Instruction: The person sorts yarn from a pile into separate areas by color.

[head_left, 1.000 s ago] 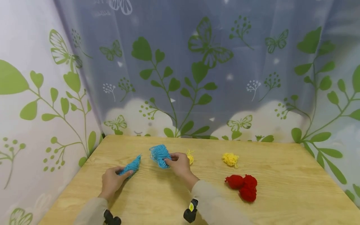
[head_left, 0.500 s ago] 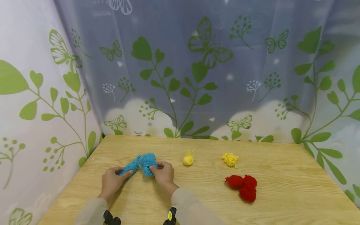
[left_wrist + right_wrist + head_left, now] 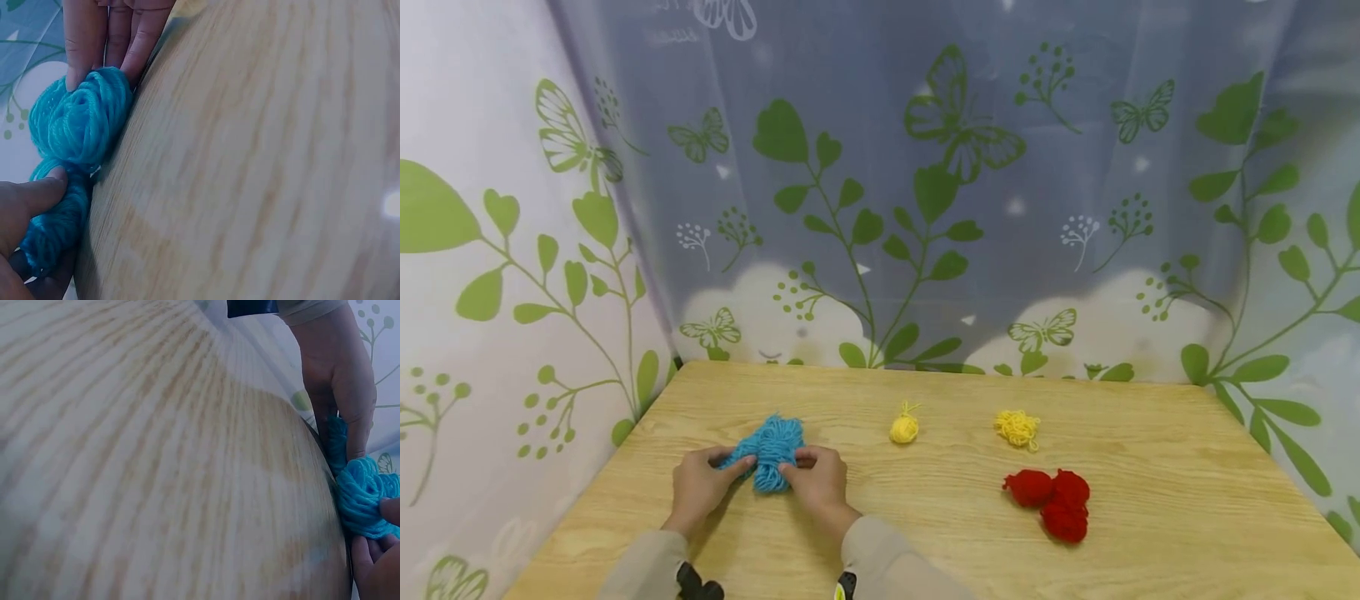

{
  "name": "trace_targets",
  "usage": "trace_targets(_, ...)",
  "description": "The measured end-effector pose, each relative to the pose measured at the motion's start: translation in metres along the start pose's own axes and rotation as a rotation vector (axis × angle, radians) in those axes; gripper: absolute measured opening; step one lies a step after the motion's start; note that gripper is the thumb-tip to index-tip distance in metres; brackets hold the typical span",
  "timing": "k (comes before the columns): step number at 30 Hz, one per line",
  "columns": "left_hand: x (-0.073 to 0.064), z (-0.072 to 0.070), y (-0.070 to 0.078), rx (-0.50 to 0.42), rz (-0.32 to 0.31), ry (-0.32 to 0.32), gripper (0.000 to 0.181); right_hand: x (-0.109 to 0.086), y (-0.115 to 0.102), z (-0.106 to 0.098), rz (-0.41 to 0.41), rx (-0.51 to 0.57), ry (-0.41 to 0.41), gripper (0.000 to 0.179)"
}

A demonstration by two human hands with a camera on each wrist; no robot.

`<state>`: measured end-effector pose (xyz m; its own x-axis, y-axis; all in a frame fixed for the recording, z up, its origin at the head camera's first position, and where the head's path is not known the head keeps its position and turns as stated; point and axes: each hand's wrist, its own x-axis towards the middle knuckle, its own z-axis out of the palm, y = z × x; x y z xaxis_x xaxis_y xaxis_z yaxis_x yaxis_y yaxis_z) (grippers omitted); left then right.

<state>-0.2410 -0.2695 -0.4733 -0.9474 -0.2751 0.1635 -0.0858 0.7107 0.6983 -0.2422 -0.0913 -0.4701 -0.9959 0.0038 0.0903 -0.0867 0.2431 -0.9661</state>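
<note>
— What's in the left hand?
— A slim, twisted bundle of blue yarn. Its grip is narrow, with the thumb laid along the near side of the strands.
— And the right hand?
— Its grip holds a plumper looped skein of blue yarn, pinched at the right edge between thumb and fingers.
— Are the two blues apart?
— No, touching; the left wrist view shows the slim bundle's end meeting the rounder skein. Both are at the left part of the wooden counter.
— What else is out there?
— A small yellow yarn ball with loose ends on top, to the right of the hands. Further right, a loose yellow yarn tangle, and nearer the person, three red yarn balls clustered together.
— Behind it all?
— A curtain printed with green leaves and butterflies.
</note>
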Motion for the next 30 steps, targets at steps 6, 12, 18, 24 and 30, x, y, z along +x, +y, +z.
trace_targets(6, -0.001, -0.001, 0.001, -0.006, -0.004, -0.011, 0.049, -0.002, 0.000, 0.000, 0.004, 0.002, -0.005, 0.024)
trace_targets(12, -0.001, -0.001, 0.001, -0.009, -0.001, -0.007, 0.049, -0.002, 0.002, -0.003, -0.011, 0.010, -0.013, 0.024)
trace_targets(18, 0.001, 0.000, 0.000, -0.015, 0.003, -0.007, 0.048, -0.002, 0.001, -0.007, -0.025, 0.007, -0.032, 0.026)
trace_targets(24, 0.000, -0.001, 0.001, -0.018, 0.006, 0.001, 0.047, 0.007, -0.003, -0.025, -0.013, -0.040, -0.078, 0.029)
trace_targets(30, 0.000, -0.001, 0.000, -0.014, 0.012, 0.007, 0.046, 0.024, -0.008, -0.057, -0.054, -0.075, -0.095, 0.032)
